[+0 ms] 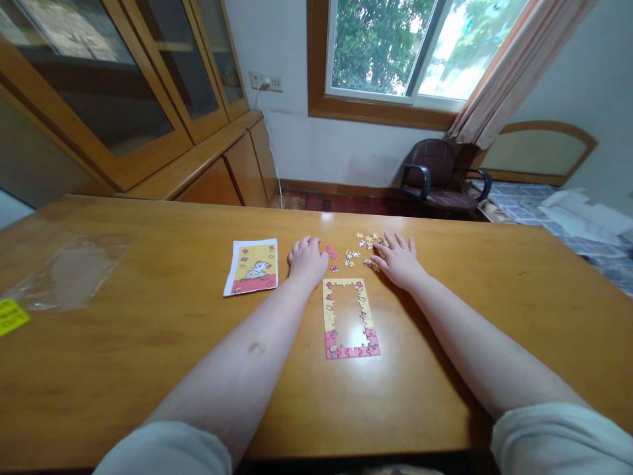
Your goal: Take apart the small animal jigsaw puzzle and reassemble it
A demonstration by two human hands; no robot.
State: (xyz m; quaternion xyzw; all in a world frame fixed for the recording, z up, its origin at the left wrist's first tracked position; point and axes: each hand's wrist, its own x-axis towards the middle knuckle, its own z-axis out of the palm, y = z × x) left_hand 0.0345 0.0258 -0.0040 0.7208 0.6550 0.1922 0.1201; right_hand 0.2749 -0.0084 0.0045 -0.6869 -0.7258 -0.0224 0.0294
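A jigsaw border (329,320), yellow above and pink below, lies joined as a rectangular frame with the bare table inside it. Beyond it are loose pink puzzle pieces (331,252), with my left hand (307,259) resting palm down just to their left, fingers loosely bent and apart. My right hand (397,260) lies with spread fingers at the right edge of the loose yellow puzzle pieces (368,241); its fingertips touch or cover some of them. Several white-and-yellow pieces (352,254) sit between the hands. Left of my left hand is a picture sheet (254,267) showing a white cartoon animal.
A clear plastic bag (74,270) and a yellow label (12,316) lie at the left of the wooden table (494,297). Past the far edge are a glass-doored cabinet (182,158), an office chair (435,171) and a bed (558,204).
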